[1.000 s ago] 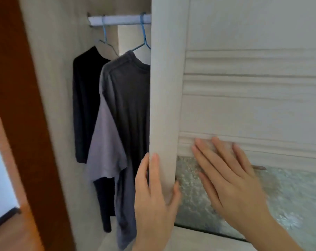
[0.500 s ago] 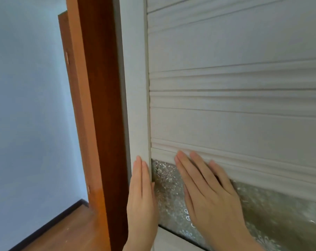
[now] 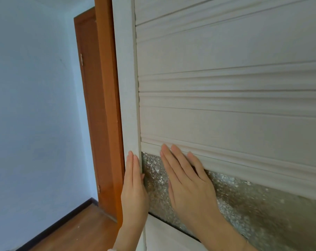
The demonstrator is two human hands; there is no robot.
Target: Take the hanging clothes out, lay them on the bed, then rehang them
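The white wardrobe door (image 3: 226, 115) was pressed by both hands — left hand (image 3: 134, 189) flat along its edge, right hand (image 3: 188, 183) spread on the frosted panel (image 3: 262, 201).

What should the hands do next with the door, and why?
Probably lift both away. The left hand and right hand press flat on the wardrobe door, which has slid shut, with no gap showing at its edge, so pushing further seems pointless.
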